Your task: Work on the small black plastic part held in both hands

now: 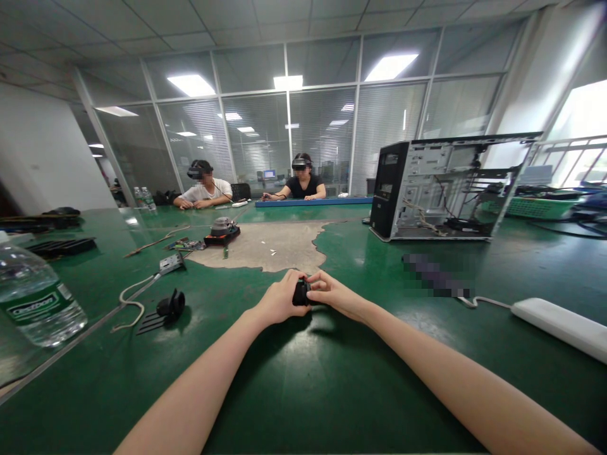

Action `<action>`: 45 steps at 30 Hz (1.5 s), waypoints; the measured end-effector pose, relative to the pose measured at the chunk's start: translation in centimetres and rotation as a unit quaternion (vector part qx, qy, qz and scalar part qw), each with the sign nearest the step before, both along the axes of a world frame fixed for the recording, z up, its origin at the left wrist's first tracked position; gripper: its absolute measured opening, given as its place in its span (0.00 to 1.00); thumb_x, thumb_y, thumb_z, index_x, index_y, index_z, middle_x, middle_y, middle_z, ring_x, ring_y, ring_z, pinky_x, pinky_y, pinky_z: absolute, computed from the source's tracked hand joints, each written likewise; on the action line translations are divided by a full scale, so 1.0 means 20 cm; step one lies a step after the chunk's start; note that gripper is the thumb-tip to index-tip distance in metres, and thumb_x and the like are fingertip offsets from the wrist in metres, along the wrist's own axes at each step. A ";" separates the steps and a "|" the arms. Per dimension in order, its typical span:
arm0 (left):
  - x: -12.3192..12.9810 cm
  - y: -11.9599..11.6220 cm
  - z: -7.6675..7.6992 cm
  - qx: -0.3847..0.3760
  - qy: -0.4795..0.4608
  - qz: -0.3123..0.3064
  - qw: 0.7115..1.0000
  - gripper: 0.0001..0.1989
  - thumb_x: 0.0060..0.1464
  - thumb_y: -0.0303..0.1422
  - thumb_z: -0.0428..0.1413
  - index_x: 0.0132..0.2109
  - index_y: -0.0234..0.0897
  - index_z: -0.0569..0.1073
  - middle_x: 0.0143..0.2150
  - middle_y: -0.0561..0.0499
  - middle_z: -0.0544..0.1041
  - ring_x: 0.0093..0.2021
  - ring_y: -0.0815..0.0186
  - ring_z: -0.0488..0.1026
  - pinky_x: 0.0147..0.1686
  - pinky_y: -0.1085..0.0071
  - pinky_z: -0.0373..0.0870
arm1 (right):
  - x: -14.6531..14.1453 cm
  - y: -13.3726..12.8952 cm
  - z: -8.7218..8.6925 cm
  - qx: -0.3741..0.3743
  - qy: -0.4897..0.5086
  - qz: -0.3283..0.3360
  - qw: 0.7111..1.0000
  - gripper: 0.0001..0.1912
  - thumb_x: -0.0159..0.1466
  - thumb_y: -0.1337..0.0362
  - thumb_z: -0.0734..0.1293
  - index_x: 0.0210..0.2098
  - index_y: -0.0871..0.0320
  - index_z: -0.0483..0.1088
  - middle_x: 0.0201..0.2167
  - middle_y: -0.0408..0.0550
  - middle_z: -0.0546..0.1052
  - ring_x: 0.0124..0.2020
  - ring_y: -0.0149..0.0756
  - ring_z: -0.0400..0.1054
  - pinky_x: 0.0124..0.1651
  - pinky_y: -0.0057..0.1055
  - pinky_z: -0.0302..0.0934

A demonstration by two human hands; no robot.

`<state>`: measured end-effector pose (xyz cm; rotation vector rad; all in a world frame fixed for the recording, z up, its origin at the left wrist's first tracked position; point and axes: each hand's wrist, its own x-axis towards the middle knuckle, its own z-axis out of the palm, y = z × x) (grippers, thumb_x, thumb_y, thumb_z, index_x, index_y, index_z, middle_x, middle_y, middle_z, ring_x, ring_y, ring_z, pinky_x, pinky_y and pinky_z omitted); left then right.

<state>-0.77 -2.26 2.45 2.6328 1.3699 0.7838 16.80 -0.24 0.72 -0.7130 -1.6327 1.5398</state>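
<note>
A small black part (300, 293) sits between both of my hands just above the green table (303, 379). My left hand (281, 298) wraps its left side with the fingers curled over the top. My right hand (332, 294) pinches its right side with thumb and fingertips. Most of the part is hidden by my fingers, so I cannot tell its shape.
An open computer case (441, 189) stands at the right rear. A white power strip (559, 325) lies at the right, a water bottle (33, 297) at the left, a black clip-like part (171, 306) with a cable nearby, and a fan assembly (222, 230) further back. Two people sit at the far end.
</note>
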 end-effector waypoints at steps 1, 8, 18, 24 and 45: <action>0.00 0.00 0.00 0.001 -0.001 -0.001 1.000 0.27 0.40 0.38 0.57 0.48 0.41 0.57 0.46 0.50 0.64 0.41 0.60 0.68 0.36 0.67 0.66 | 0.00 0.00 0.00 -0.006 0.007 -0.003 1.000 0.16 0.50 0.61 0.69 0.35 0.56 0.62 0.28 0.41 0.70 0.31 0.30 0.66 0.38 0.31 0.59; 0.00 0.00 0.00 -0.002 0.003 0.002 1.000 0.28 0.39 0.38 0.58 0.48 0.40 0.56 0.46 0.50 0.64 0.41 0.59 0.68 0.37 0.66 0.66 | -0.02 0.01 -0.01 -0.028 -0.002 -0.033 0.999 0.17 0.49 0.60 0.69 0.36 0.58 0.63 0.29 0.43 0.71 0.32 0.31 0.66 0.39 0.32 0.59; 0.00 -0.01 0.01 -0.004 -0.001 -0.001 1.000 0.28 0.39 0.39 0.58 0.48 0.41 0.57 0.45 0.51 0.64 0.41 0.60 0.68 0.35 0.67 0.66 | -0.01 -0.01 0.01 -0.020 0.021 -0.006 1.000 0.15 0.50 0.60 0.68 0.34 0.56 0.62 0.28 0.41 0.71 0.31 0.29 0.66 0.38 0.31 0.59; 0.00 -0.01 0.01 -0.009 -0.004 0.002 1.000 0.28 0.39 0.38 0.58 0.48 0.40 0.57 0.46 0.50 0.64 0.40 0.60 0.69 0.37 0.66 0.66 | -0.02 0.01 0.00 -0.033 0.001 -0.037 0.999 0.16 0.48 0.62 0.69 0.35 0.59 0.63 0.29 0.44 0.71 0.31 0.30 0.66 0.38 0.32 0.59; 0.00 -0.01 0.02 -0.014 -0.005 -0.005 1.000 0.27 0.39 0.37 0.57 0.48 0.41 0.57 0.45 0.51 0.65 0.41 0.60 0.68 0.37 0.66 0.66 | 0.01 0.00 0.00 -0.015 -0.006 0.007 1.000 0.21 0.45 0.67 0.72 0.36 0.56 0.62 0.30 0.41 0.70 0.33 0.31 0.67 0.39 0.33 0.60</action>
